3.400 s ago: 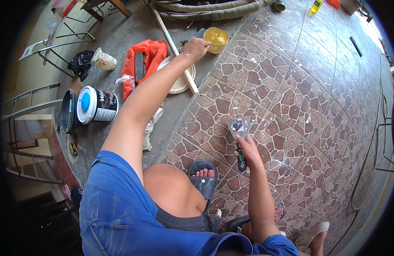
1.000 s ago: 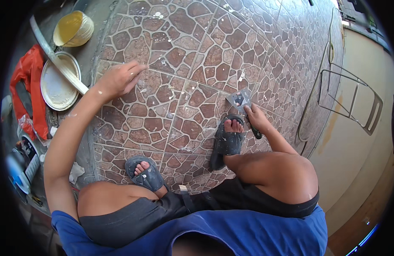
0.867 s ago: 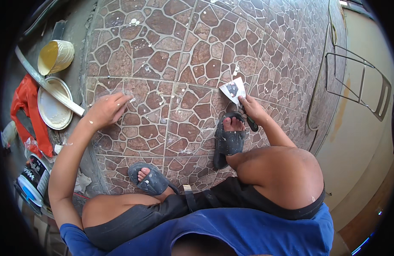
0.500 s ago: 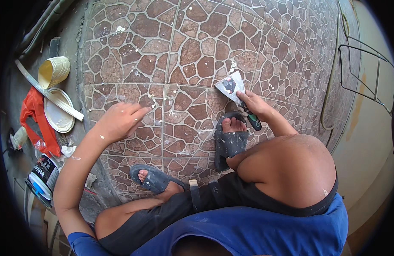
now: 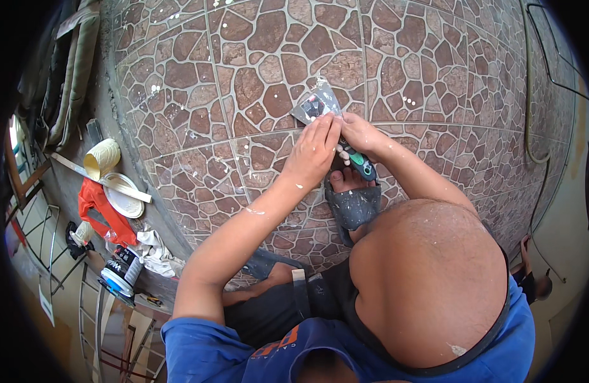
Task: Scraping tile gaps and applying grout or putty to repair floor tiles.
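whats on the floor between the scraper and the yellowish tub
From the scraper to the yellowish tub, the head view shows white-spotted, brown stone-patterned tiles, then a strip of grey concrete.

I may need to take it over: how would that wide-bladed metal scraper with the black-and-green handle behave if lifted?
The wide-bladed metal scraper will likely feel stiff, since its blade looks flat and unbent. The blade's shiny face may be slippery. Pushed, it probably wouldn't roll, as the blade flares wide.
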{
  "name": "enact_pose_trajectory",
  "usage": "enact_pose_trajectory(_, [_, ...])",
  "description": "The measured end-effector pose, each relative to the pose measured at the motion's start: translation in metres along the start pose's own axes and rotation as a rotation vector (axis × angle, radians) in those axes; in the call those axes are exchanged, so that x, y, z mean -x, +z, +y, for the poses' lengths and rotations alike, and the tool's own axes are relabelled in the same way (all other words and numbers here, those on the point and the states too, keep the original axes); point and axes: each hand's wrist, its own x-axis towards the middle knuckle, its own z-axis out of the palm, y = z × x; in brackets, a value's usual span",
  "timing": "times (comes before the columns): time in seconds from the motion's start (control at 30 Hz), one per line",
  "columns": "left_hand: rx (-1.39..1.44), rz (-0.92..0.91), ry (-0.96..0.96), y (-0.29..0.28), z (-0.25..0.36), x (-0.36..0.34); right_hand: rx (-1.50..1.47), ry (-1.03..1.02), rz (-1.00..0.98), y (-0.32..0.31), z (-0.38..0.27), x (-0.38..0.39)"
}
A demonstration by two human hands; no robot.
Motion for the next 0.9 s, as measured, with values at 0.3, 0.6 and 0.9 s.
enact_pose_trajectory(0.3, [0.002, 0.055, -0.121, 0.014, 0.007, -0.006, -0.063, 0.091, -0.012, 0.000, -0.011, 0.010])
enact_pose_trajectory(0.6, [0.058, 0.035, -0.139, 0.021, 0.023, -0.008, -0.004, 0.176, -0.010, -0.016, -0.013, 0.020])
enact_pose_trajectory(0.9, [0.025, 0.124, -0.091, 0.025, 0.015, -0.013, 0.120, 0.131, 0.057, -0.013, -0.023, 0.028])
